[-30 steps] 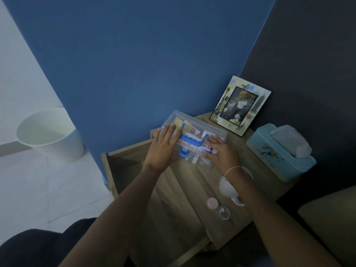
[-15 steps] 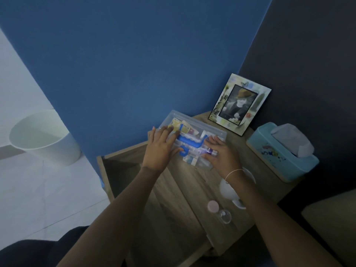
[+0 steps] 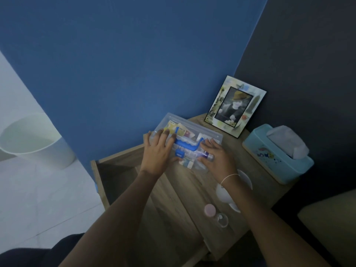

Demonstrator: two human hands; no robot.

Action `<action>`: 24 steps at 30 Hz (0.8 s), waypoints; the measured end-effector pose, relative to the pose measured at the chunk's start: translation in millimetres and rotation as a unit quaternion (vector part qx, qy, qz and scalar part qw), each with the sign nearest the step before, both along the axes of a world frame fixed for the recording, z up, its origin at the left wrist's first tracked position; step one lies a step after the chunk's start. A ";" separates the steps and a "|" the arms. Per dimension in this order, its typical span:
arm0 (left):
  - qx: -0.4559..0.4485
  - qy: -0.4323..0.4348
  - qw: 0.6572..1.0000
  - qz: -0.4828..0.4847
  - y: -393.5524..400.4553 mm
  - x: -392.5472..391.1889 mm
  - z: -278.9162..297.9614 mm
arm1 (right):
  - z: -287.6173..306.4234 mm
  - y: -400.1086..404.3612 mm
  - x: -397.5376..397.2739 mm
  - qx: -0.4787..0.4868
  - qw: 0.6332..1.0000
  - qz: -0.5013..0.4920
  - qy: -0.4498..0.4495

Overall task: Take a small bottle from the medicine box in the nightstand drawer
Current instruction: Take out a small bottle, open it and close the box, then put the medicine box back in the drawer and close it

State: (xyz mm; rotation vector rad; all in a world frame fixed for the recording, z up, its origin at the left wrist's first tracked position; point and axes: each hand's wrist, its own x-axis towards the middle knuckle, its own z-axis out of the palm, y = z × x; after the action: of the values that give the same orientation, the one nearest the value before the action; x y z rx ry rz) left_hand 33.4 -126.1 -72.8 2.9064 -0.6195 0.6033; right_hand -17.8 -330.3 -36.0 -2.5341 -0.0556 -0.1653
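A clear plastic medicine box (image 3: 194, 132) with a blue handle (image 3: 187, 145) and blue latch lies on the wooden nightstand top (image 3: 194, 189), against the blue wall. Packets and small tubes show through its closed lid. My left hand (image 3: 157, 153) grips the box's left end, fingers over the lid and thumb at the front edge. My right hand (image 3: 217, 158) presses on the box's right end. The nightstand drawer (image 3: 115, 166) stands pulled out at the left, its inside dark.
A picture frame (image 3: 235, 106) leans at the back. A light blue tissue box (image 3: 277, 155) sits at the right. A white mug (image 3: 229, 193), a pink-capped jar (image 3: 210, 210) and a clear lid (image 3: 221, 219) lie near the front. A white bin (image 3: 36, 139) stands on the floor, left.
My left hand has slid a little left along the box and curled around its end. The right hand stays on the right end. The view has shifted slightly.
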 end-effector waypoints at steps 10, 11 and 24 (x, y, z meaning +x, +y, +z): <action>-0.325 0.163 0.931 0.038 4.8 13.1 17.8 | 1.8 26.6 12.5 0.016 0.977 -0.209 -0.035; -0.353 0.196 0.914 0.048 2.8 18.7 20.8 | 0.3 27.8 15.3 0.025 0.974 -0.225 -0.026; -0.516 0.309 0.796 0.075 2.1 23.5 32.9 | -2.5 41.7 23.0 0.179 0.943 -0.279 0.038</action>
State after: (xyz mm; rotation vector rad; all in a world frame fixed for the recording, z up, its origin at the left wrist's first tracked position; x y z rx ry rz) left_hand 56.9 -124.0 -39.9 1.8892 0.0679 -0.0654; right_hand 5.1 -288.6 -38.6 -2.1255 0.6686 -0.2720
